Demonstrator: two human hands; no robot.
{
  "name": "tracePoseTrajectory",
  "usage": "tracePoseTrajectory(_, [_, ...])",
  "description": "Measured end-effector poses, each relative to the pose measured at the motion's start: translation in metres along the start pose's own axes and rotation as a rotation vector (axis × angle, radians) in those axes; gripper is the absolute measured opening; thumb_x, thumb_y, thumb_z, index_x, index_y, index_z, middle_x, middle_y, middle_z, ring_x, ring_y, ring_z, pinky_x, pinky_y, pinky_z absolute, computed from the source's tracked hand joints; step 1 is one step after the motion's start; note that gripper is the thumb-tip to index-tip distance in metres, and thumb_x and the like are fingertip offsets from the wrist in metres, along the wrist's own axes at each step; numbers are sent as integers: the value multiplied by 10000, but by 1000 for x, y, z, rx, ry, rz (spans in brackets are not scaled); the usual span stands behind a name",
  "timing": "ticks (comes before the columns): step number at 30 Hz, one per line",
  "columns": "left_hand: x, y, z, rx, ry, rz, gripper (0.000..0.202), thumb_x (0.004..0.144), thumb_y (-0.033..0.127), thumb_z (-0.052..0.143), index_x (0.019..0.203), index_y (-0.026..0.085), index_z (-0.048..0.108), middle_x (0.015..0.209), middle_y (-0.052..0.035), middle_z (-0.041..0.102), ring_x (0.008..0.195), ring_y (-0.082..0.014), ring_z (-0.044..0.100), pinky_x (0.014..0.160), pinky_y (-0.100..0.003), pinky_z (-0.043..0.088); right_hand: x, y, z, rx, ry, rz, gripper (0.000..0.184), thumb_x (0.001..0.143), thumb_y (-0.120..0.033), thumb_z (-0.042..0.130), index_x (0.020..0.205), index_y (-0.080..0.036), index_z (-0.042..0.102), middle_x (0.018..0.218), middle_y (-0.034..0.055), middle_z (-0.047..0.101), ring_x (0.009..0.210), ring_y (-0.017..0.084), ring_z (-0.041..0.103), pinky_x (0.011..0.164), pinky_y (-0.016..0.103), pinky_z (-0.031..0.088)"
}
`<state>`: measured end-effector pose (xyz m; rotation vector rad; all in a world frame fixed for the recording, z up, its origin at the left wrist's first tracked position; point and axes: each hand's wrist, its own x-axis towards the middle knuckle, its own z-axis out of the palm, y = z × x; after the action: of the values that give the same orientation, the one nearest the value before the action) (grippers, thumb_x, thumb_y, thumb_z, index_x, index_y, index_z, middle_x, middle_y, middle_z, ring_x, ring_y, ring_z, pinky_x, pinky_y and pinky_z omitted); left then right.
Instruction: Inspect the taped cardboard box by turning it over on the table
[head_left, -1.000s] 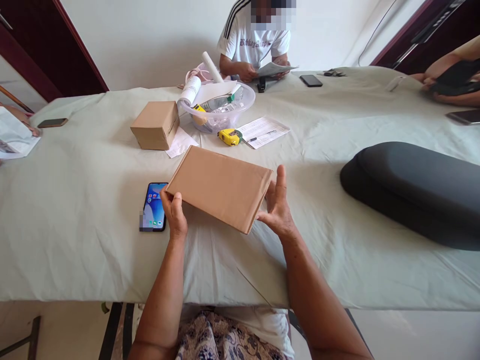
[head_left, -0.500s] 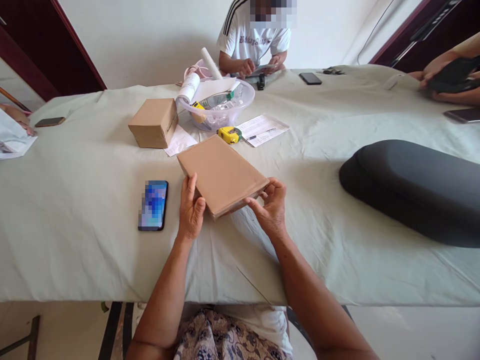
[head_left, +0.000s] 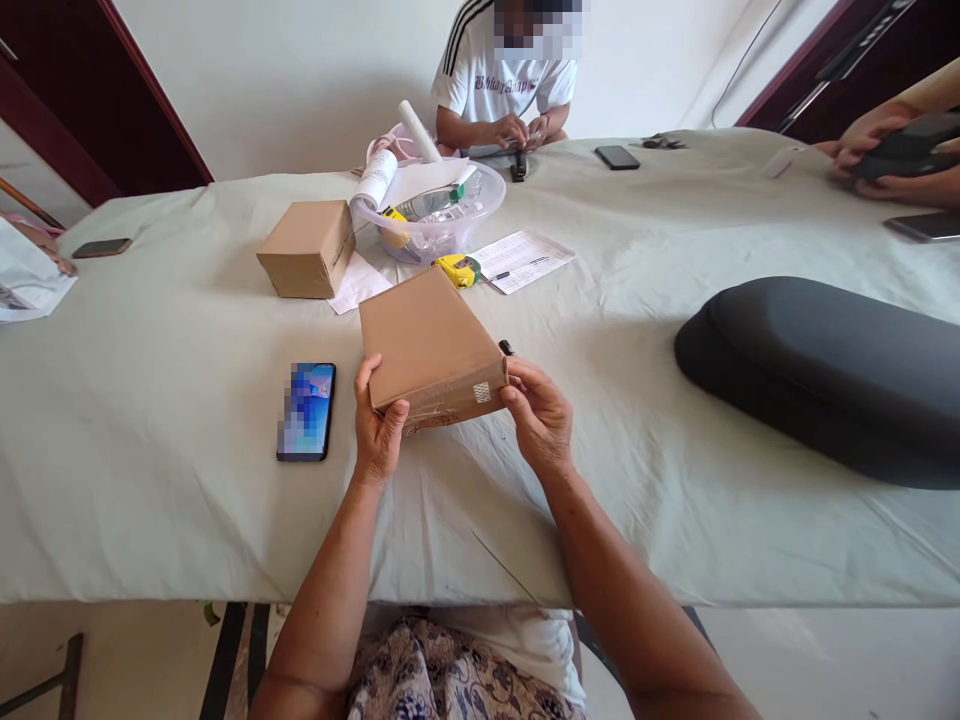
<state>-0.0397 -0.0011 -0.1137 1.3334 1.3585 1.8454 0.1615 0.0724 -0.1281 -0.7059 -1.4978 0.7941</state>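
Observation:
A flat brown cardboard box (head_left: 427,340) is held just above the cloth-covered table (head_left: 150,420), its taped near end with a small label turned toward me. My left hand (head_left: 379,425) grips its near left corner, thumb on top. My right hand (head_left: 536,415) pinches the near right corner. A phone (head_left: 306,410) with a lit screen lies on the cloth just left of my left hand. A small black object (head_left: 507,347) shows by the box's right edge.
A smaller cardboard box (head_left: 306,247), a clear bowl (head_left: 480,215) of items, a yellow tape measure (head_left: 459,270) and a printed sheet (head_left: 525,260) lie beyond. A dark padded cushion (head_left: 825,370) lies right. A person sits opposite; other hands show at far right and far left.
The box has been turned from lying crosswise to pointing its short taped end at me. Both hands have shifted to its near corners and closed on them.

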Motion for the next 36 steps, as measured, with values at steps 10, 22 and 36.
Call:
tracePoseTrajectory(10, [1,-3,1,-83,128,-54,740,880,800,536,1410,285,502,1433,-124,568,1281,-281,602,1054,-404,527,-5,2,-2,-156,-104,-73,573,951,-610,602,1464,-363,538,1492,108,605,1449,327,525,1085,553,542])
tracePoseTrajectory(22, [-1,1,18,-479,127,-359,733,876,810,538,1390,288,536,1516,-140,568,1342,-295,609,973,-405,592,-24,17,25,-251,-321,-107,1206,736,-769,742,1663,-387,72,1764,157,152,1628,401,207,1174,671,454])
tracePoseTrajectory(36, [13,-6,6,-569,63,-457,816,820,860,554,1405,296,629,1559,-70,577,1498,-342,483,1098,-515,567,-11,6,6,-343,-89,-191,739,889,-672,653,1534,-380,442,1537,124,539,1448,351,518,1177,616,461])
